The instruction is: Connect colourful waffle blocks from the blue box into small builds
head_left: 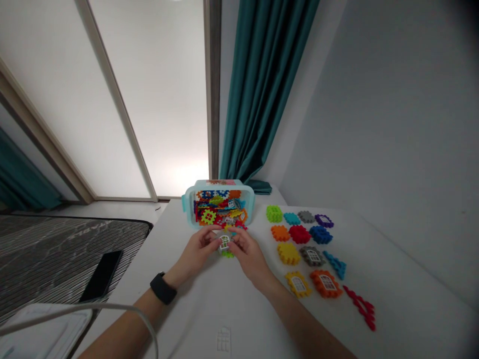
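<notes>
My left hand [198, 249] and my right hand [249, 254] meet above the white table [202, 319], pinching a white plastic window piece [224, 243] from both sides. A green toothed piece [227, 255] shows just below it; it seems joined to the window piece, but I cannot tell for sure. Directly beyond my fingers, a pale aqua plastic box [186, 204] lies with its open side toward me, heaped with colourful interlocking pieces. Several sorted pieces [299, 234] stand in rows to the right of my right hand.
A black watch [163, 288] circles my left wrist. Left of the table lie a black phone [100, 275] on striped grey bedding [48, 254], a white cable [112, 306] and a white pad [45, 334]. A teal curtain [264, 85] and a wall [377, 99] stand behind.
</notes>
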A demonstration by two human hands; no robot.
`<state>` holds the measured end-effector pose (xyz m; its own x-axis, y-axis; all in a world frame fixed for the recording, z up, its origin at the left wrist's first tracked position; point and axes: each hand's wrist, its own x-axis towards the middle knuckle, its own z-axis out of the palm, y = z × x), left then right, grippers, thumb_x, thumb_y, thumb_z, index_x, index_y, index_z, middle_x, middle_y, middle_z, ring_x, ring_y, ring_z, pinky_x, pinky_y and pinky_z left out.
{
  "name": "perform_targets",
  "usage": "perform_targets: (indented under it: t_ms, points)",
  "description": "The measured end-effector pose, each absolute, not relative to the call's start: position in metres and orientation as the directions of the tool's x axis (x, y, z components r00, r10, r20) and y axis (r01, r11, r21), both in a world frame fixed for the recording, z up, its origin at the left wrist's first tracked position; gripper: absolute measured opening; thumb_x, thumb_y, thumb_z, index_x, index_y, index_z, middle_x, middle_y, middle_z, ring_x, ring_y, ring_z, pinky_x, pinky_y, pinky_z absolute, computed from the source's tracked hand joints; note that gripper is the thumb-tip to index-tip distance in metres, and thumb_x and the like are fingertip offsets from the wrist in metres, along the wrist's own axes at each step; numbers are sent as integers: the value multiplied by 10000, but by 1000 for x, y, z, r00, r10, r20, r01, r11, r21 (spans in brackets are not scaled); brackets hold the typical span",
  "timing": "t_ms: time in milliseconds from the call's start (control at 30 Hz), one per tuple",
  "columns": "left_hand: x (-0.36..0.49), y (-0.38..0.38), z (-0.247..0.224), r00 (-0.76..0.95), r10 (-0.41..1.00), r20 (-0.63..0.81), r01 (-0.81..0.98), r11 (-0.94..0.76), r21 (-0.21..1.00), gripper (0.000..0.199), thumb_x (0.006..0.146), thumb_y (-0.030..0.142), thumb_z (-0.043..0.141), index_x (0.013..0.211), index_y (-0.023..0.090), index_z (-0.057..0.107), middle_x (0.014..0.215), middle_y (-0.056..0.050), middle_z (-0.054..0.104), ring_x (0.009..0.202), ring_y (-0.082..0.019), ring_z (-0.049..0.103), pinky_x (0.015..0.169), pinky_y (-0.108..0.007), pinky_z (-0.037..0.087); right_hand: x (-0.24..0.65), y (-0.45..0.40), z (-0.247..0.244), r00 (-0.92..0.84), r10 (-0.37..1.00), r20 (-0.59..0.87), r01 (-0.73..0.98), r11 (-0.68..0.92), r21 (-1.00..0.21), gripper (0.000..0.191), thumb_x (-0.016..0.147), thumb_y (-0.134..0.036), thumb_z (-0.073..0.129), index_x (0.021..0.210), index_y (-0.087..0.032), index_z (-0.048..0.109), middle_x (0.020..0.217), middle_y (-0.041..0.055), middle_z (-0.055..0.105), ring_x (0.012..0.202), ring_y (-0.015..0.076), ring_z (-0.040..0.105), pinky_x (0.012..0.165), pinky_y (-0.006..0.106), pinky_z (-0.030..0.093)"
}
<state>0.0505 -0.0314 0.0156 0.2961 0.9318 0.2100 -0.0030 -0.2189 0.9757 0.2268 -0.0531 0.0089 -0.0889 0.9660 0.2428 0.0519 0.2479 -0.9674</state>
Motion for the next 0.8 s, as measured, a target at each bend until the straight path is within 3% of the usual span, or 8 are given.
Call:
perform_targets:
  t_ms: [100,233,367,467,667,800]
  points:
    - [58,-27,21,308,925,223,11,-238,971,307,858,365,670,1093,172,626,796,-16,653,729,-152,617,656,-260,494,227,-56,11,-76,983,170,-143,158,-977,337,839,-327,630,1163,-246,579,775,-16,603,717,163,608,671,288,510]
    - [68,-25,24,327,888,324,166,-391,905,260,918,324,568,1131,183,613,870,-46,674,743,-169,625,680,-294,517,231,-56,12,-16,987,163,-199,156,-967,373,829,-377,658,1166,-244,570,797,-13,583,723,160,586,688,292,507]
    - [71,-30,18,343,773,534,435,-634,639,408,894,308,615,1285,206,560,1183,-120,634,1019,-238,623,920,-408,516,238,-49,6,119,968,219,-142,235,-962,392,840,-391,654,1193,-247,567,785,-27,537,733,153,568,708,282,502]
    - [67,-34,12,398,692,603,538,-708,457,601,823,329,720,1369,211,497,1307,-146,569,1197,-294,555,1023,-454,474,239,-46,0,150,958,243,-107,260,-960,396,845,-374,657,1209,-245,572,776,-36,528,725,143,558,713,274,491]
    - [60,-30,12,429,619,658,638,-723,264,411,894,323,659,1281,215,572,1200,-134,624,1103,-291,595,949,-466,503,235,-50,0,159,957,242,-118,261,-958,388,825,-354,676,1180,-214,609,756,-27,565,711,148,568,661,262,460]
    - [64,-28,12,412,630,658,632,-718,292,425,860,302,686,1260,208,580,1212,-139,604,1109,-298,583,942,-473,503,235,-51,7,169,964,206,-150,231,-961,354,822,-384,673,1133,-220,630,750,-24,594,696,147,562,640,258,438]
